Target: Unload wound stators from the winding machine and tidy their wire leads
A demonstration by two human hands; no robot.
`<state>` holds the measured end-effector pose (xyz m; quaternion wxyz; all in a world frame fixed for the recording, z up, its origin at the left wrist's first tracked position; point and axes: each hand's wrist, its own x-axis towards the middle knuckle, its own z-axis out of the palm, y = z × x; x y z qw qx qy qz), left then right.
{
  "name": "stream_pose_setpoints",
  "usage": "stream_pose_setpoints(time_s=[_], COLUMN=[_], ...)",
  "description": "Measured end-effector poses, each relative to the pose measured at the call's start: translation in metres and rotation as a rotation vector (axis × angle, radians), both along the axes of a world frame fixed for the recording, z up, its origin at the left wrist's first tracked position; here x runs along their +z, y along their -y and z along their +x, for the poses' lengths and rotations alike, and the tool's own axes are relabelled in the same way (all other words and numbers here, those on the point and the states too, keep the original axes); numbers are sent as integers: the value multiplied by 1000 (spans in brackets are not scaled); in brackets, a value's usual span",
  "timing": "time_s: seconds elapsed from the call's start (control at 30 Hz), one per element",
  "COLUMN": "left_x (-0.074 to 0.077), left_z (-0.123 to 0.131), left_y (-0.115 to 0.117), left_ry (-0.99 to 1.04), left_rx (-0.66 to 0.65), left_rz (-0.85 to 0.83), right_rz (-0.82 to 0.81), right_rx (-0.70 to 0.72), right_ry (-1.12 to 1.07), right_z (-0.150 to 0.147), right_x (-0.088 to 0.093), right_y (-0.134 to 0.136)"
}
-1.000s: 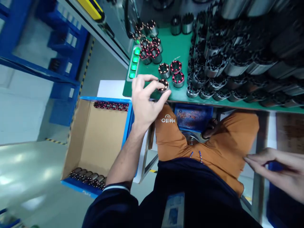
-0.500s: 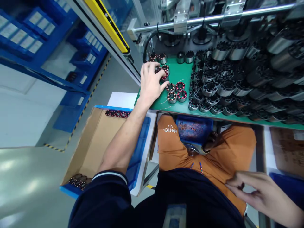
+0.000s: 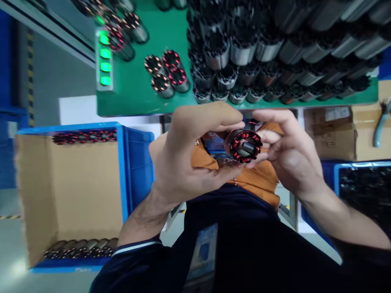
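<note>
My left hand [image 3: 189, 154] grips a motor stator [image 3: 245, 146] with red windings between thumb and fingers. Its open wound end faces up towards me, above my lap. My right hand [image 3: 290, 154] is at the stator's right side, its fingers bent against the rim. Thin wire shows near those fingertips. Beyond them, a small group of wound stators [image 3: 166, 75], red and copper, stands on the green work surface [image 3: 134, 99]. Further back left are more wound stators [image 3: 122, 34].
Rows of dark, unwound stator cores [image 3: 241, 49] fill the right of the surface. At left, a blue crate [image 3: 122, 171] with cardboard lining holds stators along two sides. At right are a cardboard box [image 3: 330, 138], pliers [image 3: 380, 130] and a blue bin [image 3: 336, 175] of dark parts.
My left hand has come from the stators at the back left to above my lap with a stator in it. My right hand has risen to meet it. The view has shifted.
</note>
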<state>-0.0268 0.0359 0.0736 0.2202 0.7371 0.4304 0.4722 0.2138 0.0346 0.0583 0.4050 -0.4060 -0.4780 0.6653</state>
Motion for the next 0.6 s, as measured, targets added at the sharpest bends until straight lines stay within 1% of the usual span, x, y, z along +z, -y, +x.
stream_pose_setpoints(time_s=[0.1, 0.17, 0.2, 0.27, 0.33, 0.4, 0.5, 0.6], left_x=[-25, -35, -37, -37, -32, -25, -17, -17], left_z=[11, 9, 7, 1, -2, -3, -4, -7], left_y=[11, 11, 10, 8, 7, 7, 10, 12], left_ry=[36, 15, 4, -40, -123, -194, -235, -203], left_rx=[14, -1, -24, -62, -45, -22, -64, -91], left_rz=[-93, -95, -79, 15, 149, 233, 203, 62], right_rz=[-81, -123, -135, -151, -163, -174, -200, -212], right_rx=[9, 30, 39, 51, 56, 75, 103, 82], right_ry=[69, 104, 109, 119, 116, 80, 39, 48], right_z=[-9, -5, -1, 8, 14, 18, 19, 18], right_x=[5, 6, 5, 2, -1, -3, -4, -3], right_y=[-4, -4, -5, -6, -7, -8, -8, -8])
